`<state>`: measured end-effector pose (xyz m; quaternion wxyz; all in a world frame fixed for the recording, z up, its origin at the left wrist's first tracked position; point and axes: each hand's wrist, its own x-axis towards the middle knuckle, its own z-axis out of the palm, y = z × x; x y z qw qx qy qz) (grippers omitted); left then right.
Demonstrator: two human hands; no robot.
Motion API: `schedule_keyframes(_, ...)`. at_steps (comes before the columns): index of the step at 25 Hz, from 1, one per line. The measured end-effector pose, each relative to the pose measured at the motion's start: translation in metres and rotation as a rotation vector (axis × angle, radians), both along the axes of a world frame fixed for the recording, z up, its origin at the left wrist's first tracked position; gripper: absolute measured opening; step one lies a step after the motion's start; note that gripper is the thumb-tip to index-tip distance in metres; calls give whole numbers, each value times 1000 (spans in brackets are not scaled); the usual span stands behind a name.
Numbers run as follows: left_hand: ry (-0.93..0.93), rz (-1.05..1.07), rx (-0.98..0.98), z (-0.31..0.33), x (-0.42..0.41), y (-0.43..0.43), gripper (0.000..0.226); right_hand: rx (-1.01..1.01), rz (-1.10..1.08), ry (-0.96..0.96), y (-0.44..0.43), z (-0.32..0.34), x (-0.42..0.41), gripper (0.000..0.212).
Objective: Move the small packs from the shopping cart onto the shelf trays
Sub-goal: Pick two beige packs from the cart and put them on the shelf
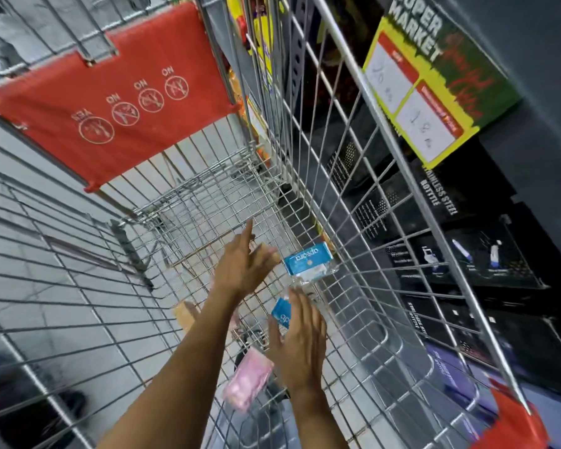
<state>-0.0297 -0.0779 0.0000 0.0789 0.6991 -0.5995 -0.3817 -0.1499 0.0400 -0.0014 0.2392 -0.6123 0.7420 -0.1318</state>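
Both my hands reach down into the wire shopping cart (353,202). My left hand (243,264) hovers with fingers spread just left of a blue-labelled clear pack (308,262) that lies on the cart floor. Fingers apart, my right hand (300,341) is over a second blue pack (280,314), partly hiding it; no grip is visible. A pink pack (246,382) lies on the cart floor between my forearms. A tan pack (185,314) shows beside my left forearm.
The cart's red child-seat flap (117,98) stands at the far end. To the right, dark shelves hold black bottle boxes (467,254) and a yellow-green price sign (428,89). Tiled floor shows through the cart's left side.
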Motion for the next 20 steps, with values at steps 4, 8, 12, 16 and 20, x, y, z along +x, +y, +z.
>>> schedule_keyframes(4,-369,612,-161,8,33,34,55,-32,-89,-8,-26,2,-1,57)
schedule_keyframes(8,-272,772,124,15,27,71,76,4,109,-46,-48,4,30,51)
schedule_keyframes(12,-104,722,-121,24,26,57,62,42,441,24,-63,-4,44,52)
schedule_keyframes(16,121,472,-182,23,29,8,47,78,524,97,-86,-12,8,46)
schedule_keyframes(20,224,343,-186,14,39,4,45,51,498,109,-99,-6,-4,55)
